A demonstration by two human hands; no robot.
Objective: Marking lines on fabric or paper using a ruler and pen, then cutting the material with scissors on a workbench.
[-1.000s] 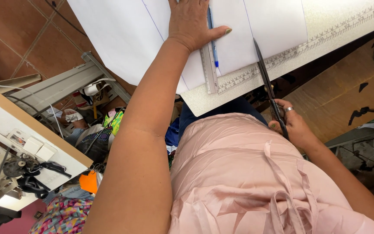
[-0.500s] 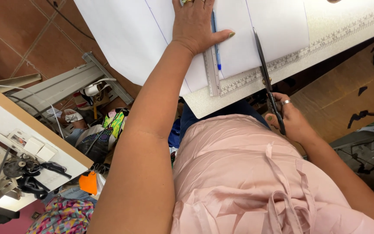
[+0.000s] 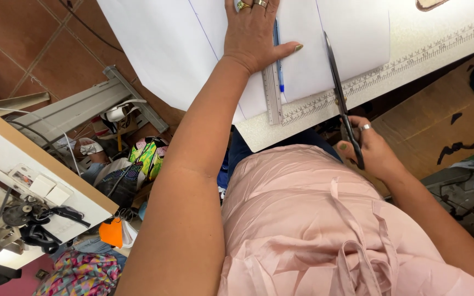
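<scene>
Scissors cutting white paper at the table edge

The right hand (image 3: 371, 151) gripped the scissors (image 3: 340, 93), blades in the paper (image 3: 336, 49); the left hand (image 3: 254, 35) lay flat and open, pressing the paper beside a ruler (image 3: 272, 93).

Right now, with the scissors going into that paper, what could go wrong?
The left hand presses the white paper flat, its thumb reaching toward the scissors held by the right hand; the blades could nick it if they drift left. Much of the paper hangs unsupported past the table edge, so it may sag or tear and pull the cut crooked. The blue pen and ruler lie loose beside the hand and might get knocked off.
</scene>
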